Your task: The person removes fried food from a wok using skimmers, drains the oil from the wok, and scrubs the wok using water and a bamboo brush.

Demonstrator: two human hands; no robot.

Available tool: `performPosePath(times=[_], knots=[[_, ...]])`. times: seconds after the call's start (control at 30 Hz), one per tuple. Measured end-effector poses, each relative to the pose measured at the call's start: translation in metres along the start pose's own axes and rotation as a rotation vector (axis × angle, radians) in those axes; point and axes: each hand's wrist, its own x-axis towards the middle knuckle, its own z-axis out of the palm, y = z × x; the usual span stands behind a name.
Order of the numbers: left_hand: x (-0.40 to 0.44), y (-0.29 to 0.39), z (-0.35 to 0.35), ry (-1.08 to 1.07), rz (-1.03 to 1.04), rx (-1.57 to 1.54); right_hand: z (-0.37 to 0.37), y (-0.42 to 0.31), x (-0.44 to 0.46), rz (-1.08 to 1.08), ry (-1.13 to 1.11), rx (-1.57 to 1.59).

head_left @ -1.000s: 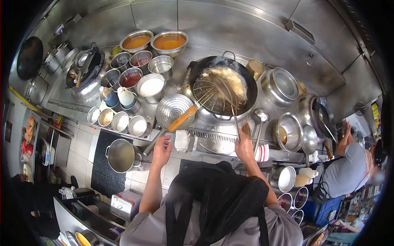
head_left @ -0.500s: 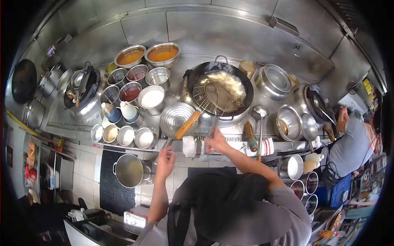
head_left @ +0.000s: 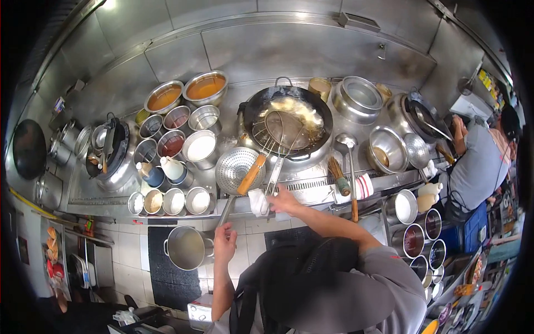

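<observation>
Right hand has shifted left, now at skimmer handle (grip: can't tell); left hand by colander handle, hold unclear.

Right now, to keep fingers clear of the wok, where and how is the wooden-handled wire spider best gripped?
Likely by the wooden handle, near its free end, coming from the person's left front: the wire spider's basket lies over the wok, while the handle slants outward above the perforated skimmer.
</observation>
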Motion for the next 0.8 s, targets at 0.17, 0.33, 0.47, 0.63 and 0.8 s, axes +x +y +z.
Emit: performPosePath(times=[0.17, 0.33, 0.47, 0.63, 0.8], knots=[[0.015, 0.026, 0.01, -0.084, 0.096, 0.016, -0.039, 0.035, -0.031, -0.142, 0.06, -0.252], [0.029, 0.073, 0.046, -0.272, 0.301, 0.113, -0.099, 0.087, -0.124, -0.232, 0.384, -0.385], [0.016, 0.122, 0.107, -0.548, 0.397, 0.051, -0.131, 0.167, -0.233, -0.121, 0.589, -0.176], [-0.049, 0.175, 0.19, -0.956, 0.52, -0.048, -0.148, 0.234, -0.432, 0.063, 0.951, -0.049], [-0.165, 0.22, 0.23, -1.244, 0.515, -0.037, -0.13, 0.266, -0.649, 0.25, 1.584, -0.21]])
